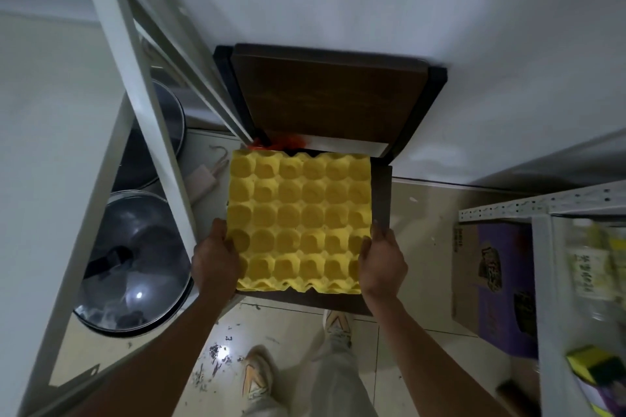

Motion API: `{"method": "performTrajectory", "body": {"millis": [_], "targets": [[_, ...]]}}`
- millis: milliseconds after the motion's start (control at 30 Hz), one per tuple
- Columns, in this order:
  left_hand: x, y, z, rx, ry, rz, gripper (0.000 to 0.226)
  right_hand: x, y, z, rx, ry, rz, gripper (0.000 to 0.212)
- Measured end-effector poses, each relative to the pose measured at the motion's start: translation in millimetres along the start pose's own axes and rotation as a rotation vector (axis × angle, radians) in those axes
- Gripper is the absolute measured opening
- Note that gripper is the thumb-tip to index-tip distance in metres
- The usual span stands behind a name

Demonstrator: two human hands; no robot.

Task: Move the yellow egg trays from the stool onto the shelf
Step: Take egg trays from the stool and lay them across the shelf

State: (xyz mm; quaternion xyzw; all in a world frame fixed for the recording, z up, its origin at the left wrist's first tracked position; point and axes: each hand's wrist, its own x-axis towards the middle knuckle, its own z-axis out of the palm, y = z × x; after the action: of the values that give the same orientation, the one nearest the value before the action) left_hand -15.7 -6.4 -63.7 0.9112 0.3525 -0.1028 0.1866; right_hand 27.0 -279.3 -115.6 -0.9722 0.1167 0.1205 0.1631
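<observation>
Hands grip the yellow egg tray (299, 222) at frame centre: left hand (215, 259) closed on its left edge, right hand (382, 262) closed on its right edge, near the lower corners. It sits over the dark stool (381, 195). White shelf frame (135, 85) runs along the left, glass pot lids (132, 264) beneath it.

Both forearms are bare, with no sleeves, watch or rings showing on the left hand (216, 256) or the right hand (382, 262). At the bottom centre of the frame, light grey trousers (333, 372) reach down to pale sneakers (257, 379) with orange-tan panels and white soles.
</observation>
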Motion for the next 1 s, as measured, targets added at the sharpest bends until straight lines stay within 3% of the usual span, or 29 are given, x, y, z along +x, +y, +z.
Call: {"method": "performTrajectory", "body": {"millis": [267, 367, 467, 533, 600, 667, 733, 1000], "targets": [[-27.6, 14.8, -44.6, -0.077, -0.017, 0.032, 0.009, -37.4, 13.4, -52.2, 0.365, 0.030, 0.075, 0.019], [-45.9, 43.2, -58.3, -0.117, -0.043, 0.074, 0.011, -70.7, 37.5, -88.7, 0.452, 0.118, 0.136, 0.015], [-77.0, 80.2, -70.4, -0.155, -0.147, 0.195, 0.009, -112.5, 67.0, -133.3, 0.530, 0.226, 0.254, 0.018], [-101.8, 102.5, -78.3, -0.192, -0.224, 0.276, 0.024, -148.1, 85.9, -163.6, 0.581, 0.311, 0.314, 0.018], [-134.3, 123.4, -88.4, -0.228, -0.305, 0.390, 0.023, -191.1, 103.2, -194.2, 0.631, 0.381, 0.388, 0.014], [-173.9, 140.0, -98.6, -0.252, -0.384, 0.509, 0.016, -238.9, 120.0, -224.8, 0.678, 0.402, 0.507, 0.014], [-211.8, 150.4, -104.3, -0.273, -0.422, 0.634, 0.030, -289.2, 133.2, -254.0, 0.745, 0.385, 0.649, 0.014], [-393.2, 192.6, -163.6, -0.198, -0.549, 0.987, 0.019, -492.1, 176.9, -348.7, 0.899, 0.517, 0.921, 0.017]]}}
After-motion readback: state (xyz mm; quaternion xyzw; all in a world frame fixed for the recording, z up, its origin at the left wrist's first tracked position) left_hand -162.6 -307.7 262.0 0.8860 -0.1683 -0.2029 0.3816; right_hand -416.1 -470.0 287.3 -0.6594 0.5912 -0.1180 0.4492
